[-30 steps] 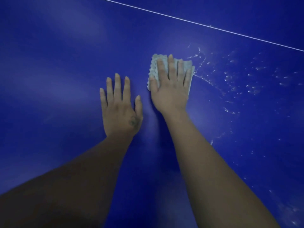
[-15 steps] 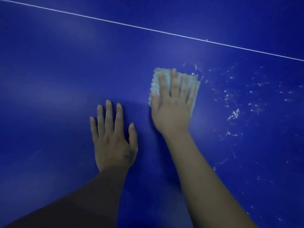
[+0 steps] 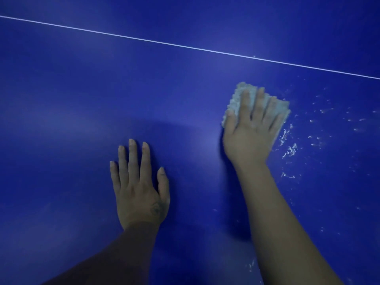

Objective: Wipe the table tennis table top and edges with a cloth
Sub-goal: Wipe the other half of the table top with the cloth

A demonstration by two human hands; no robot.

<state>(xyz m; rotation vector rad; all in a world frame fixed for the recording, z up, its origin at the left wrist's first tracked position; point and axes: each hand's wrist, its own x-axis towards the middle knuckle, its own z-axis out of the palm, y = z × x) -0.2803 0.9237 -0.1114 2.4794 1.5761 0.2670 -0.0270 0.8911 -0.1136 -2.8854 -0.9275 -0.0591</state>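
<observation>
Cloth (image 3: pixel 237 97) lying right of centre on the blue table (image 3: pixel 82 103), looking soft, light, limp; probably best taken under a flat palm. Right grip (image 3: pixel 250 136) pressing it down, fingers (image 3: pixel 245 108) straight, pinching nothing. Left grip (image 3: pixel 139 192) resting flat, empty. White specks (image 3: pixel 290 150) sitting just right.

Both forearms (image 3: pixel 287 223) are bare, and the left hand (image 3: pixel 141 194) bears a small dark tattoo (image 3: pixel 155 208) near its thumb base.

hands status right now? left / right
Left hand: open, flat on the blue table top, holding nothing.
Right hand: open, straight fingers pressing the cloth.
</observation>
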